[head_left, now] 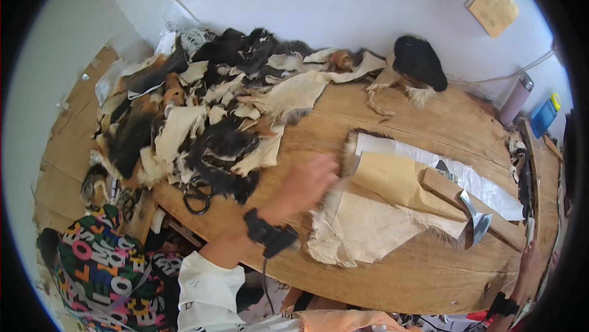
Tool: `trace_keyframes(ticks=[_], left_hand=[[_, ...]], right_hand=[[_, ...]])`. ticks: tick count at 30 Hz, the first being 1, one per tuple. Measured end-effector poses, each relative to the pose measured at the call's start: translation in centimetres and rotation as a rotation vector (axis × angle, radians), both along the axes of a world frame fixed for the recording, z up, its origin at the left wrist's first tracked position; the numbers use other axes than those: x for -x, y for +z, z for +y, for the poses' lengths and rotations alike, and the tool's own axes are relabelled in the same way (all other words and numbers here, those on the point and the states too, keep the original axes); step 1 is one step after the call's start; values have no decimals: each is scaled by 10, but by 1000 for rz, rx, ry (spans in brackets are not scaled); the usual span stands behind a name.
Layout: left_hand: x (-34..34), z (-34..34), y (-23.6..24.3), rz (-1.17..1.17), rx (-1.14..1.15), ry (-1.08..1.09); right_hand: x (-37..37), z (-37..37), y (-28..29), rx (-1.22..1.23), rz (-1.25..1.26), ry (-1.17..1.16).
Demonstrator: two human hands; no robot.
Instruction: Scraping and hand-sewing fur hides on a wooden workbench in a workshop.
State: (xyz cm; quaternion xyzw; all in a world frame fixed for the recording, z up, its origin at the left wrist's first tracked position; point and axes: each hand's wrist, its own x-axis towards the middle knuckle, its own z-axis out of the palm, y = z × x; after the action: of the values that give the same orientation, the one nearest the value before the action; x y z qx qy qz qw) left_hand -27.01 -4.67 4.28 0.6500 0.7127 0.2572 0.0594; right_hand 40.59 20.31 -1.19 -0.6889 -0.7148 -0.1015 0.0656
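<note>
My left hand (305,182) is over the wooden table, beside the left edge of a pale fur hide (362,234) lying skin side up. Its fingers are smeared by motion. On the hide lie a brown paper piece (389,179) and a white sheet (392,146). A wooden bar (503,228) rests across them at the right, with a curved metal blade (477,220) lying against it. My right hand (529,261) is at the table's right edge, near the bar's end. Its fingers are too small and partly hidden to make out.
A heap of fur and skin scraps (215,99) covers the back left. Black loops (197,198) lie at its front edge. A dark fur piece (419,62) leans on the back wall. A pink bottle (516,99) and a blue container (543,117) stand at the right.
</note>
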Motion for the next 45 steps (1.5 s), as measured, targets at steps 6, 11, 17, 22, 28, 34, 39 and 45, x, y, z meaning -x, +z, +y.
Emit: trace_keyframes(ticks=[6, 11, 17, 22, 28, 34, 39, 45], left_hand=[[124, 63, -21, 208, -55, 265], [181, 96, -52, 484, -113, 311], [158, 93, 16, 415, -214, 291], [124, 8, 64, 602, -192, 125], [93, -69, 75, 450, 317, 97], [77, -88, 56, 124, 400, 34], [78, -104, 39, 184, 420, 163], [93, -96, 66, 41, 357, 128]], right_hand=[[156, -43, 77, -137, 41, 173], [259, -81, 110, -69, 137, 417], [271, -99, 123, -83, 84, 410], [335, -84, 141, -17, 171, 546], [453, -22, 153, 246, 221, 939], [570, 38, 63, 578, 614, 678], [629, 52, 9, 692, 770, 497], [645, 51, -9, 418, 396, 572]])
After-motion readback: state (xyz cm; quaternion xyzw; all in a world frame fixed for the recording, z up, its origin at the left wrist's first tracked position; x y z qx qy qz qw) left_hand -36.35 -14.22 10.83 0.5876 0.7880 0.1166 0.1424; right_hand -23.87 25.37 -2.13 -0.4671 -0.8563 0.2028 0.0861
